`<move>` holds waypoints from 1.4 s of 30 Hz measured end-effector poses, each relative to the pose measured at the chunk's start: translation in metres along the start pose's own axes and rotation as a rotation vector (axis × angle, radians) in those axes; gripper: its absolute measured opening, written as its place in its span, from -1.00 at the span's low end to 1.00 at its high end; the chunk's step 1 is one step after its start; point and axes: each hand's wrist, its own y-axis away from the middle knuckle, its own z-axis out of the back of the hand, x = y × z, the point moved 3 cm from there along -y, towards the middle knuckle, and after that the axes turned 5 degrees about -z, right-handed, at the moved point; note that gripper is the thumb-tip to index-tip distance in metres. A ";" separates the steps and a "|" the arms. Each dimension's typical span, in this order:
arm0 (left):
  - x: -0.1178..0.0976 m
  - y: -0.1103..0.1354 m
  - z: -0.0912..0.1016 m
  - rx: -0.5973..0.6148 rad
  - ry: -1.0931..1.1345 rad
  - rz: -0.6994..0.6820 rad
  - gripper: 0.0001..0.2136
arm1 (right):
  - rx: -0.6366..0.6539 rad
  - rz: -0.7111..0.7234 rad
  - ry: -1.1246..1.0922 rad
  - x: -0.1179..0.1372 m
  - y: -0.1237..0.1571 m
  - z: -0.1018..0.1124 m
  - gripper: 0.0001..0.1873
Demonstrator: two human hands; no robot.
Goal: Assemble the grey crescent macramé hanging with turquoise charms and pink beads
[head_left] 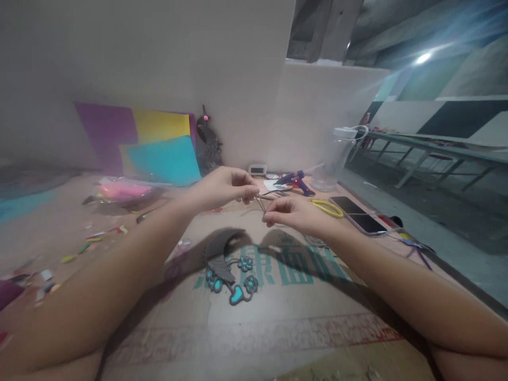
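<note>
My left hand and my right hand meet above the middle of the table, both with fingers pinched. Between them runs a thin pale strip, held at its upper end by the left fingertips and at its lower end by the right. Below the hands, on the cardboard sheet with green printing, lies a dark grey and teal paper-craft piece with small flower shapes.
Coloured paper sheets lean on the back wall beside a dark ornament. A glue gun, a clear jar, yellow-handled scissors and a phone lie at right. A pink bowl and paper scraps sit left.
</note>
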 end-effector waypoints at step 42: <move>0.078 0.063 -0.030 0.388 -0.591 0.391 -0.45 | -0.362 0.033 0.066 0.019 0.008 0.016 -0.60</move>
